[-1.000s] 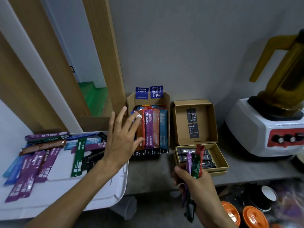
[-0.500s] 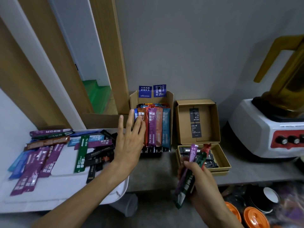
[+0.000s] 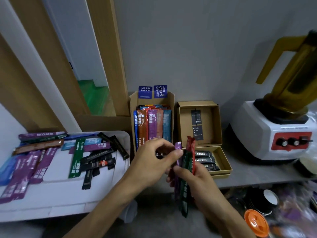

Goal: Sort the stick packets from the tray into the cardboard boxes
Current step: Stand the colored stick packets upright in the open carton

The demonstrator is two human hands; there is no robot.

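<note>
I'm gripping a bundle of stick packets in my right hand, just before the cardboard boxes, while my left hand is pinching the purple packet near its top.

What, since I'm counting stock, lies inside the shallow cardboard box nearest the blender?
Black stick packets lie stacked in the shallow box. Its left end is covered by the held packets in the right hand, so what lies there cannot be seen.
</note>
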